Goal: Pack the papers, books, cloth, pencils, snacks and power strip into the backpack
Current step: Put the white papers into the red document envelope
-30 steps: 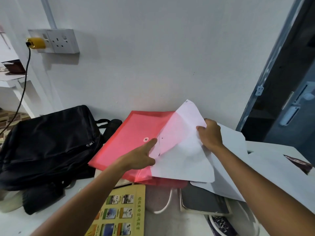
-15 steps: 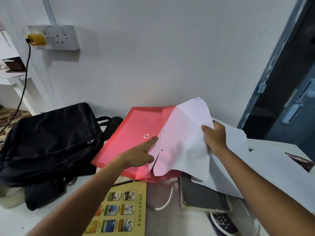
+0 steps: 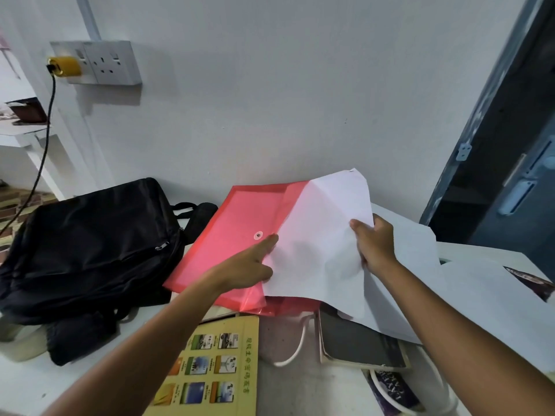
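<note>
**Papers at the mouth of the red folder, backpack lying closed beside it**

A white worktop (image 3: 24, 385) stands against a plain white wall, with a dark door frame at the right edge.

Nearest the camera, a yellow book with small picture tiles on its cover (image 3: 210, 376) runs off the bottom edge. Beside it a thin white cord (image 3: 295, 349) loops over a pale pinkish patch that is hard to identify. To the right lies a dark grey-covered book (image 3: 360, 340), partly hidden under loose sheets, and below it a purple printed item (image 3: 393, 391) is cut off by the frame.

The left hand (image 3: 246, 265) rests on the translucent red plastic button-clasp folder (image 3: 240, 232), index finger straight and pointing toward the clasp, the other fingers lying at the folder's open edge. The right hand (image 3: 375, 244) has its grip closed on the right edge of a creased white sheet of paper (image 3: 318, 235), thumb over the front. The sheet's left part sits under the folder's raised flap; how far it reaches inside cannot be made out. More white sheets (image 3: 420, 271) lie spread behind and to the right.

Left of the folder, the black fabric backpack (image 3: 90, 241) lies flat, its visible zip shut and its contents unseen.

Farther back, a white double wall socket (image 3: 111, 63) holds a yellow plug (image 3: 64, 66) with a black cable hanging down.
</note>
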Demonstrator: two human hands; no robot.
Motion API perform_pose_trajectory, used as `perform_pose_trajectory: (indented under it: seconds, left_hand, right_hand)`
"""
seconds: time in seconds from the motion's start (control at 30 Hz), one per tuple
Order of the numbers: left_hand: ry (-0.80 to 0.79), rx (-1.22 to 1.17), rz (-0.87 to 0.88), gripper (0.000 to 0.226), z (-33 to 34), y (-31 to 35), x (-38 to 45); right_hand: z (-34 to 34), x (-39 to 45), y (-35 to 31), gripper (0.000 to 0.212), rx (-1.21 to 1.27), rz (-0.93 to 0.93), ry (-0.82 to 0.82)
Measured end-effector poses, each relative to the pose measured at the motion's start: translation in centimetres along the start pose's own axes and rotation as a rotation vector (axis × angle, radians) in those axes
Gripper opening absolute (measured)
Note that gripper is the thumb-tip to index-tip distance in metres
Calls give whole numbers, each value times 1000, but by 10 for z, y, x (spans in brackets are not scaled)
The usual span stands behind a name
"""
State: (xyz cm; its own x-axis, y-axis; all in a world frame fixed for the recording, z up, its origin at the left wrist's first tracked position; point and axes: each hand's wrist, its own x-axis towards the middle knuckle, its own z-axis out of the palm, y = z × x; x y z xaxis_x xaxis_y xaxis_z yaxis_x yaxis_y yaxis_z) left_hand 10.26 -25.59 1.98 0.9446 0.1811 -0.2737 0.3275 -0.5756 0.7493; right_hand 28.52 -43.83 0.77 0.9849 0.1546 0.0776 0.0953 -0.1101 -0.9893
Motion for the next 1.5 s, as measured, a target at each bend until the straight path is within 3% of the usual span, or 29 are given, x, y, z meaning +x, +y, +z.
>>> perform_pose_trajectory:
  seconds: [0.1,0.23,0.3,0.37,0.5,0.63,0.7,0.83,1.03,1.07,1.2,1.23,1.33,1.4,1.5]
  left_hand:
    - [28,-4,1,79,2,3,0]
    - [74,127,8,70,9,11,1]
    - [101,242,33,72,16,14,1]
    - [147,330,59,78,22,18,0]
    - [230,417,91,80,36,32,-3]
    - [260,440,74,78,41,41,-3]
    - [266,423,61,78,38,39,-4]
    - [261,401,92,80,34,36,-8]
    - [276,393,128,77,31,46,-10]
    - [282,395,135,75,30,47,-10]
    - [281,415,128,72,29,48,-9]
    - [273,418,123,72,29,48,-8]
    - [262,411,136,74,28,49,-9]
    - [269,417,142,72,29,50,-8]
    - [309,426,114,70,31,49,-6]
  right_hand:
    - [9,-4,13,15,-65,-23,52]
    - [19,-3,-1,42,-265,64,-322]
    - [16,1,-13,51,-386,65,-410]
    - [17,0,-19,47,-457,-15,-319]
    - [36,-20,-13,34,-312,-49,-198]
    - [40,-20,-20,34,-74,225,-482]
    - [30,-10,-25,33,-174,230,-553]
    - [25,-4,-21,29,-336,104,-258]
    - [39,-16,-19,18,-226,44,-107]
    - [40,-16,-19,20,-219,61,-143]
    - [43,-27,-21,20,-215,279,-611]
    - [42,-27,-21,18,-203,294,-622]
    - [40,-21,-20,20,-144,234,-450]
    - [45,-28,-24,15,-95,291,-560]
    - [47,-40,-34,16,-359,281,-655]
